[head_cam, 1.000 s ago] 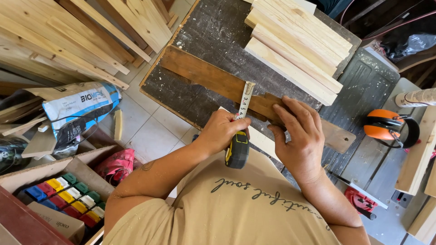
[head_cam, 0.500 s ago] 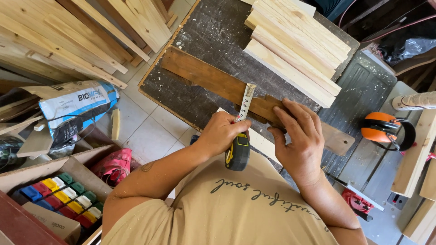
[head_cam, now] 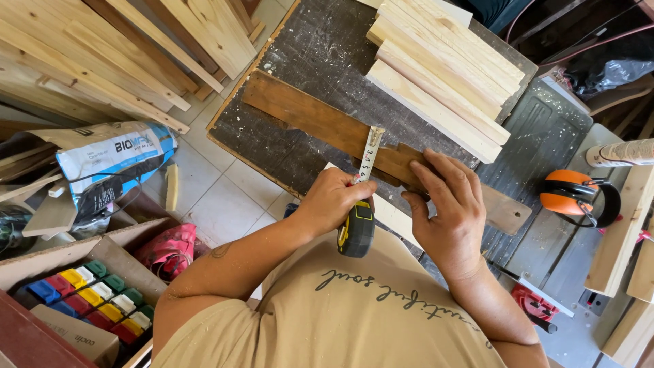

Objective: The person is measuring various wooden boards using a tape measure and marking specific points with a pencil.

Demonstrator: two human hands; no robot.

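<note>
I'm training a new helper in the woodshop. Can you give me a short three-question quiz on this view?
1. True or false: the left hand holds the yellow-and-black tape measure.
2. What lies under the right hand? A) the dark brown wooden board B) the orange ear defenders C) the stack of pale wooden slats
3. Across which thing is the tape's blade stretched?

Key: 1 true; 2 A; 3 the dark brown wooden board.

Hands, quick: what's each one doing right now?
Left hand: closed on the tape measure.
Right hand: open, fingers flat on the dark wooden board.
</note>
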